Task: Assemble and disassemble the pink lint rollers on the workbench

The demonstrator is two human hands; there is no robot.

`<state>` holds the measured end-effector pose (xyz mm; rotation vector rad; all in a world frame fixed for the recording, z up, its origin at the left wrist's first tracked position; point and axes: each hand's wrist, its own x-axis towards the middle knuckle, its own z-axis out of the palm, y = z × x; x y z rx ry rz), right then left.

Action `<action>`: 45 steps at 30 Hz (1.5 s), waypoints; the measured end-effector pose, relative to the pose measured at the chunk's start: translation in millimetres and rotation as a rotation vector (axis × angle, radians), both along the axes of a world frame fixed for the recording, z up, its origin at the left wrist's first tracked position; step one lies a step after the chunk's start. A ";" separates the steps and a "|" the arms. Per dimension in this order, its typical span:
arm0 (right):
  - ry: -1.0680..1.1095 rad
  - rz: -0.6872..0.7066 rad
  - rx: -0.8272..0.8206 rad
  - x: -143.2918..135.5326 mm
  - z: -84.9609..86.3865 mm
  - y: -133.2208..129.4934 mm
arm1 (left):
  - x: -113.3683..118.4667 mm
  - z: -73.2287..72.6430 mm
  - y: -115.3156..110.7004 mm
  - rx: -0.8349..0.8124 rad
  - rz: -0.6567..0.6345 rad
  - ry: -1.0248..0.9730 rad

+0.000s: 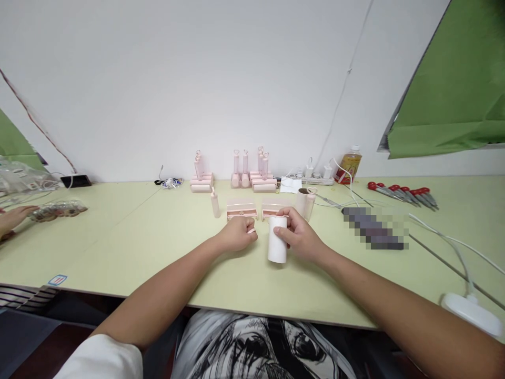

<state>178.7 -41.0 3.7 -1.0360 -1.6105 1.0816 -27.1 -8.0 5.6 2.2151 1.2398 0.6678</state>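
Observation:
My right hand (298, 235) grips a white roll (277, 247) upright near its top, with the thumb on its front. My left hand (237, 234) is closed just left of the roll, a small pale strip showing at its fingers; what it holds is too small to name. Behind my hands lie two open pink cases (241, 208). To their left a pink handle (215, 203) stands upright. A cardboard tube (302, 201) and another pink handle (310, 204) stand behind my right hand.
Pink rollers (264, 184) line the wall. At right are a power strip (321, 181), a bottle (349, 164), red-capped tools (402, 193), a pixelated object (373, 227), and a white charger (471, 311). Another person's hand (16, 218) touches a bagged bundle (59, 209) at far left.

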 end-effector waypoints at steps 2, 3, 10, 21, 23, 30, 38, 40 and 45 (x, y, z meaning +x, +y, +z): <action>0.000 -0.018 0.011 0.2 -0.6 0.7 | 0.5 1.3 -1.0 0.026 -0.005 -0.008; 0.010 -0.020 0.012 0.1 -0.6 0.9 | 0.8 2.2 -1.5 0.047 -0.003 -0.010; 0.122 -0.082 0.012 -1.1 4.9 0.5 | 3.7 4.0 -1.1 -0.012 0.028 -0.145; 0.153 -0.109 0.096 1.2 3.9 1.6 | 0.3 3.4 2.7 -0.255 0.085 -0.351; 0.164 -0.113 0.106 1.2 3.3 2.2 | 0.3 4.0 2.6 -0.265 0.095 -0.371; 0.175 -0.125 0.096 0.4 2.3 3.4 | 0.9 3.9 2.4 -0.271 0.108 -0.371; 0.152 -0.138 0.099 0.2 2.0 3.6 | 0.0 1.3 4.1 -0.288 0.142 -0.355; 0.140 -0.136 0.088 0.5 1.7 4.4 | 0.5 3.1 2.9 -0.297 0.148 -0.347; 0.084 -0.127 0.072 1.8 0.2 6.3 | 1.5 8.4 -0.7 -0.340 0.109 -0.358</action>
